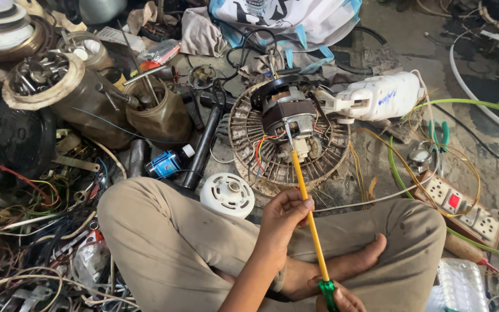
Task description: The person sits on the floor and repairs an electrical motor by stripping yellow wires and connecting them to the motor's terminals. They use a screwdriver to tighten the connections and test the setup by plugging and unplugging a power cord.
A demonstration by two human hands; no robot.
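While both hands grip it, left hand [284, 215] mid-shaft, right hand [342, 299] at its green end, the long yellow screwdriver [310, 216] meets the fan motor [287, 112].

matt metal motor [287, 112], glossy white plastic housing [379, 97]

Single head-worn view, steeply down, close over lap and cluttered floor [388, 34]

Lighting: soft, even daylight, moderately bright; no single source evident. Shadows: faint and diffuse, darkest among the clutter at upper left and under the fan motor [287, 118]. Glare: mild sheen on the white plastic housing [379, 95] and cloth [295, 17]. Focus: sharp centre. Edges: slight wide-angle stretch, corners softer. Motion blur: none apparent on the yellow rod [310, 216].
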